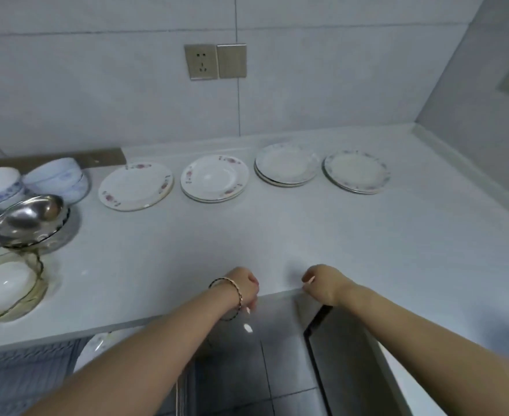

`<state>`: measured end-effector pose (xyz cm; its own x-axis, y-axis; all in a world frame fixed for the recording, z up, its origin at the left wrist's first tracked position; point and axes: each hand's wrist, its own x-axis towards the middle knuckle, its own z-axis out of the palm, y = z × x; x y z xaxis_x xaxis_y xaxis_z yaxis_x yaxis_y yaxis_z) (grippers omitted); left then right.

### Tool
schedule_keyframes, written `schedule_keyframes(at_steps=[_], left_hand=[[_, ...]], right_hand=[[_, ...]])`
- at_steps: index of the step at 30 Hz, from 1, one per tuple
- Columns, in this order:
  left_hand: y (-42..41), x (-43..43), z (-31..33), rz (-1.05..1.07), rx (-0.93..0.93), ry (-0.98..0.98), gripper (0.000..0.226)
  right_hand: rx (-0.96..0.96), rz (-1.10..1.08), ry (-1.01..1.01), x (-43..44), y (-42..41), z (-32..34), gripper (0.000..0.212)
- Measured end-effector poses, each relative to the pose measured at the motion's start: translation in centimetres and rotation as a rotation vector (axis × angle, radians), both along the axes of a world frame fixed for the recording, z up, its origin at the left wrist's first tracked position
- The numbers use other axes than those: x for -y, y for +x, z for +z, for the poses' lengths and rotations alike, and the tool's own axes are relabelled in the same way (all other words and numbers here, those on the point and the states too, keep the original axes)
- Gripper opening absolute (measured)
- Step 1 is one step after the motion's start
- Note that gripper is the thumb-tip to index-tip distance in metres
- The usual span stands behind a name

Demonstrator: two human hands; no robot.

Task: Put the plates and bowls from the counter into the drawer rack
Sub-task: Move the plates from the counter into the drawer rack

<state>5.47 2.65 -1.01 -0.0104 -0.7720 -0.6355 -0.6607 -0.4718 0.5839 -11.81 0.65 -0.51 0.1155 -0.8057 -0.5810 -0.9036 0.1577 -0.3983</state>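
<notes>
Fingers of the left hand (pixel 244 288) curl down over the front lip of the counter (pixel 277 235). The tips drop out of sight past the edge, so I cannot tell whether they grip anything. The right hand (pixel 322 283) is the same: knuckles up, fingers bent downward toward a dark panel edge (pixel 319 316) below, with contact hidden. A beaded bracelet (pixel 237 292) is on the left wrist.

Four low plate stacks sit in a row along the back of the counter, well apart from both hands, and the row runs parallel to the edge. The rose-rimmed stack (pixel 214 178) lies roughly straight ahead of the left hand and the pale stack (pixel 287 165) ahead of the right. The far-left stack (pixel 136 187) and the far-right stack (pixel 356 172) flank them. All the plates are white, shallow and lying flat, with faint floral rims.

Bowls cluster at the far left, nearer the left hand: blue-and-white bowls (pixel 58 178), a tilted steel bowl (pixel 28 217), and a white bowl (pixel 4 286) nested in glass.

The drawer rack (pixel 22 379) sits under the counter at lower left, with one plate (pixel 97 343) showing in it. Judged from this, either hand must reach forward for a stack and then carry it down and to the left.
</notes>
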Motion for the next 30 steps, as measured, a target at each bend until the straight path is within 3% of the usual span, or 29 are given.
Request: schedule_keyframes(at_steps=[6,10,18,25,30], left_hand=[[-5.5,6.2,3.1,0.074,-0.062,-0.008,0.017],[-6.3,11.1,3.1,0.11,-0.051,-0.049,0.025],[-4.1,25.3,1.4,-0.017,0.21,-0.112,0.041],[-2.6,41.4,-0.8,0.002,0.227,-0.115,0.05],[-1.8,49.1,-4.7,0.093,0.266,0.022,0.062]], right_hand=[[0.057,-0.063,-0.063,5.9,-5.8,2.6,0.034],[0.063,-0.077,-0.047,10.6,-7.7,2.7,0.035],[0.065,-0.18,-0.049,23.7,-8.6,0.5,0.034],[0.081,-0.417,-0.043,36.8,-6.4,-3.5,0.027],[0.062,-0.594,0.02,42.6,-5.1,-7.6,0.046]])
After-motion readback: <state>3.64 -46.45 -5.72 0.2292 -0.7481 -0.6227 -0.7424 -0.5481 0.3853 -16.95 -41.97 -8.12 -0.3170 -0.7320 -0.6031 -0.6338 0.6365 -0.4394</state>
